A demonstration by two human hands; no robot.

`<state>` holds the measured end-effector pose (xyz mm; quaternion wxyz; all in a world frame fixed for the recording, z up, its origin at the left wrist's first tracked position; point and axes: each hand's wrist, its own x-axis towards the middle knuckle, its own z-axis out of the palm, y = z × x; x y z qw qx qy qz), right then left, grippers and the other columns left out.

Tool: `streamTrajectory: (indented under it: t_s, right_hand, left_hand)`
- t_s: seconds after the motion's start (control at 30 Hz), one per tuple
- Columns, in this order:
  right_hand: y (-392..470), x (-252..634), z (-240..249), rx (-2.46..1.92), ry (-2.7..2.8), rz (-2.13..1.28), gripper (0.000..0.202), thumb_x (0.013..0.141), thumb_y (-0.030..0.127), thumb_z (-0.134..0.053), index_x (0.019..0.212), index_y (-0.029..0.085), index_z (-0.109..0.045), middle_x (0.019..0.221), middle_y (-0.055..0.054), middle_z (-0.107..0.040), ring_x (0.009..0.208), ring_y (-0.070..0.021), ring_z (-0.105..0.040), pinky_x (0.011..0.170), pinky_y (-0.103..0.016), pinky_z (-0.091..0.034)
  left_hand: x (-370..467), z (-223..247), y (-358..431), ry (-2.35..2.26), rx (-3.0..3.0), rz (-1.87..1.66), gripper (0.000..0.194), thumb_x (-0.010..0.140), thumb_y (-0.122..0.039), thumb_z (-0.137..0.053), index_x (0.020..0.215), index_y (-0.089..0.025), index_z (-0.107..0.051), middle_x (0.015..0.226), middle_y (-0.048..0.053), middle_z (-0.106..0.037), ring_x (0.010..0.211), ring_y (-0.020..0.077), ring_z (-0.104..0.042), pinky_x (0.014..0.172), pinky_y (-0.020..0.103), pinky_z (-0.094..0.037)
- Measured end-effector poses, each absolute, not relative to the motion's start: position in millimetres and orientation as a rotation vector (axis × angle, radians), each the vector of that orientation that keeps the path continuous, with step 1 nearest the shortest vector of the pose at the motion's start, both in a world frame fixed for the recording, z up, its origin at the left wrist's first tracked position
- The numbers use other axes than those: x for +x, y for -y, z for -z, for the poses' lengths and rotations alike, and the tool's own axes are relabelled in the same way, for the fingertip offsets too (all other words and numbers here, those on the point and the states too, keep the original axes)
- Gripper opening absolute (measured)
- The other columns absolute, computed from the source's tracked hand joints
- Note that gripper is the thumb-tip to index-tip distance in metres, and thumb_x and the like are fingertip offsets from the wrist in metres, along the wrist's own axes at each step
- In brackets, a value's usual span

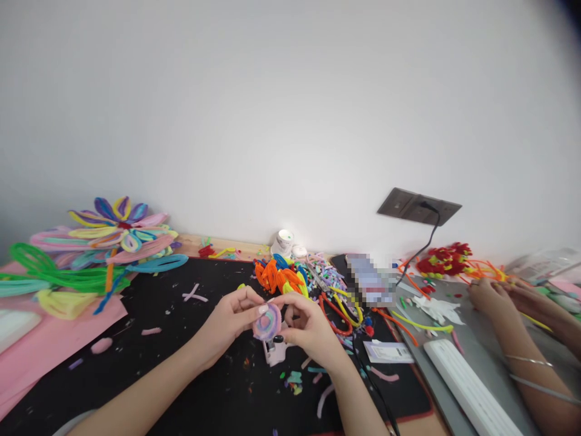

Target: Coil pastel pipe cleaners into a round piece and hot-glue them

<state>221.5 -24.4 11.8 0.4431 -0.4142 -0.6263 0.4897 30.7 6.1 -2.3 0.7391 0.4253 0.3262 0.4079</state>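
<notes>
Between my two hands is a round spiral coil of pink, purple and mint pipe cleaner (267, 324), held upright above the black mat (181, 363). My left hand (229, 327) pinches its upper left edge with thumb and fingers. My right hand (308, 327) grips the coil at its upper right, with curled fingers and the thumb lower on that side. Just below the coil sits a small pale pink device with a dark part (275, 353), partly hidden; I cannot tell its kind. Pipe cleaner scraps (195, 295) lie scattered on the mat.
Pipe cleaner flowers (122, 227) and green loops (68, 272) lie at left on pink paper (63, 351). Orange loops (267, 275), scissors (318, 275) and a phone (370, 278) lie beyond my hands. At right, another person's hands (494, 297) work near a white power strip (467, 387).
</notes>
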Motion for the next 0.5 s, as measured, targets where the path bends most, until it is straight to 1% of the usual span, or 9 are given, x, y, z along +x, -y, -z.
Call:
streamTrajectory:
  t_s: [0.33, 0.5]
  right_hand:
    - [25.5, 216.7, -14.7, -1.066, 1.545, -1.175, 0.039, 0.064, 0.014, -0.079, 0.101, 0.025, -0.070, 0.089, 0.003, -0.058, 0.059, -0.0080, -0.036, 0.054, -0.022, -0.030]
    - [27.3, 215.0, -15.6, -1.086, 1.519, -1.194, 0.039, 0.064, 0.013, -0.077, 0.100, 0.024, -0.069, 0.087, 0.003, -0.057, 0.059, -0.0081, -0.036, 0.054, -0.022, -0.030]
  left_hand:
    - [32.0, -1.1, -5.0, -0.768, 0.969, -0.923, 0.036, 0.063, -0.041, -0.083, 0.075, -0.016, -0.060, 0.069, 0.001, -0.071, 0.062, 0.0125, -0.059, 0.059, 0.024, -0.043]
    - [31.4, 0.2, -5.4, -0.781, 1.005, -0.935, 0.035, 0.064, -0.041, -0.082, 0.075, -0.016, -0.060, 0.068, 0.001, -0.071, 0.061, 0.0121, -0.058, 0.058, 0.023, -0.042]
